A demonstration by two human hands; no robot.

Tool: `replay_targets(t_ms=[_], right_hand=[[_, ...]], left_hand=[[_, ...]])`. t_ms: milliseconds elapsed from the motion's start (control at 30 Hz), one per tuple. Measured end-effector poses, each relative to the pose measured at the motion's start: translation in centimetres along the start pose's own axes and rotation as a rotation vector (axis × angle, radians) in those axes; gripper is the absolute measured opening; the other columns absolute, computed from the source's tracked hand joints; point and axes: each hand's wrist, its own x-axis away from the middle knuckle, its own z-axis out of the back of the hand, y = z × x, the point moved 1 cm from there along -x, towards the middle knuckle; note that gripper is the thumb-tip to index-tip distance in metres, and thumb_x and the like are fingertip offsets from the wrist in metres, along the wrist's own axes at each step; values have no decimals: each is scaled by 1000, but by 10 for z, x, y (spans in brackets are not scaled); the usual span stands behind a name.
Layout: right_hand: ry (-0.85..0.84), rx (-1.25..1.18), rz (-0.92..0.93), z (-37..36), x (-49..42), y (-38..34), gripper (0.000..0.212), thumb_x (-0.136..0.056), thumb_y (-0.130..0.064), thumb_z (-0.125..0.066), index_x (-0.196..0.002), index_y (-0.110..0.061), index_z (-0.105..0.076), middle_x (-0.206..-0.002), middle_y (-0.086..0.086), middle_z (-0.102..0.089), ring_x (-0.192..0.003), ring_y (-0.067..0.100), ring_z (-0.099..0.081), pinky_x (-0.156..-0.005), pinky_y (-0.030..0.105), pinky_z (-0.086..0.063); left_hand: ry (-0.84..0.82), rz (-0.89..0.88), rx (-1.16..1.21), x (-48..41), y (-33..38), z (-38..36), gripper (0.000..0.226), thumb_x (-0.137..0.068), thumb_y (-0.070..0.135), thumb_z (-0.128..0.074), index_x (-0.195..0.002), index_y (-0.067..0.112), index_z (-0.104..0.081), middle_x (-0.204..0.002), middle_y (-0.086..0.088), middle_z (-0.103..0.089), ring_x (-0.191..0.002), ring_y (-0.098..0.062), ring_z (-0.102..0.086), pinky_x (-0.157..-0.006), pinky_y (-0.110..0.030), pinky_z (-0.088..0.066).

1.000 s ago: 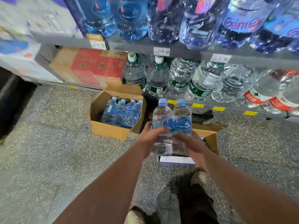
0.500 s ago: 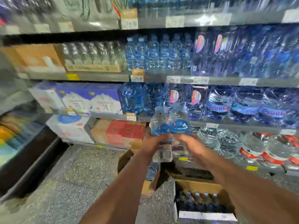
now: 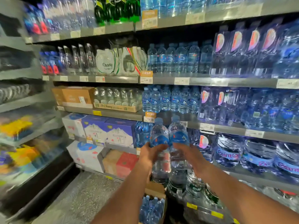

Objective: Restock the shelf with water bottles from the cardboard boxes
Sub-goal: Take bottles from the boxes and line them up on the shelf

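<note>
Grip matters: we are clasping one water bottle [image 3: 159,139] in the left hand [image 3: 150,156], its twin [image 3: 178,136] in the right hand [image 3: 192,159], below the matching shelf row [image 3: 169,101], judging upright lifting safest.

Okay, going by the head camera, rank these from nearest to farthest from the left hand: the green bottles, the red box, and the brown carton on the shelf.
From the left hand, which grips a water bottle:
1. Red box, on the low shelf just to its left.
2. Brown carton, higher up and further left.
3. Green bottles, on the top shelf, far above.
</note>
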Motion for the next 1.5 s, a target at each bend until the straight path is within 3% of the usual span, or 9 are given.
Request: replay_targets(t_ms=[67, 167, 333, 533, 667, 867, 1100, 1400, 1500], right_hand=[[-24, 24, 10, 2, -3, -11, 40, -78, -44, -71, -105, -15, -70, -95, 7, -75, -94, 27, -69, -71, 30, -44], [-37, 14, -3, -1, -12, -20, 39, -78, -41, -73, -105, -13, -69, -95, 10, -74, -92, 30, -69, -76, 37, -53], [28, 6, -51, -21, -48, -18, 95, -30, -69, -84, -107, -16, -67, -101, 9, -73, -99, 34, -66, -94, 56, -49], [70, -116, -45, -75, -79, -30, 86, -62, -48, -82, -133, -10, -50, -106, 9, -72, -95, 25, -69, -69, 38, -58], [153, -161, -67, -108, -104, -30, 110, -44, -54, -83, -138, -14, -44, -113, 8, -69, -96, 28, -70, -83, 47, -57], [216, -64, -65, -130, -108, -46, 36, -79, -41, -72, -107, -21, -63, -95, -2, -69, -87, 16, -60, -72, 34, -46], [257, -12, -71, -96, -154, -63, 55, -81, -31, -72, -128, -10, -55, -115, 0, -57, -110, 22, -55, -82, 30, -37], [305, 26, 29, -28, -265, -77, 31, -72, -28, -80, -97, -17, -65, -97, -4, -64, -100, 21, -56, -85, 32, -40], [313, 62, 13, -2, -298, -81, 75, -64, -38, -84, -127, -10, -56, -124, 2, -58, -113, 24, -56, -90, 33, -44]], left_hand=[[15, -9, 33, -6, 5, -4, 51, -76, 8, -76, -121, 3, -53, -111, -22, -66, -94, -40, -66, -78, -50, -56], [16, -20, 57, -15, 11, -4, 49, -75, 9, -77, -119, 1, -56, -108, -23, -67, -96, -39, -66, -83, -52, -55], [-21, -112, 28, -44, 23, 14, 82, -43, 27, -91, -114, 4, -58, -99, -17, -71, -90, -35, -69, -82, -49, -56], [-73, -140, -44, -103, 41, 60, 60, -63, 10, -86, -114, 6, -53, -108, -11, -67, -94, -23, -65, -75, -26, -52], [-150, -133, -117, -137, 61, 89, 26, -75, -1, -76, -92, 8, -58, -84, -1, -63, -71, -8, -58, -48, -7, -45], [-250, -181, -149, -185, 70, 101, 40, -68, 5, -82, -102, 7, -62, -95, -7, -68, -79, -13, -64, -64, -21, -50], [-321, -199, -205, -236, 69, 74, 55, -54, 14, -89, -104, 7, -67, -93, -6, -74, -90, -23, -71, -84, -38, -56], [-218, -180, -346, -327, 89, 13, 59, -57, 24, -90, -109, 14, -65, -105, 3, -71, -98, -19, -66, -85, -33, -53], [-153, -202, -393, -346, 96, -11, 56, -57, 35, -89, -103, 18, -64, -101, 5, -69, -99, -19, -64, -86, -32, -51]])
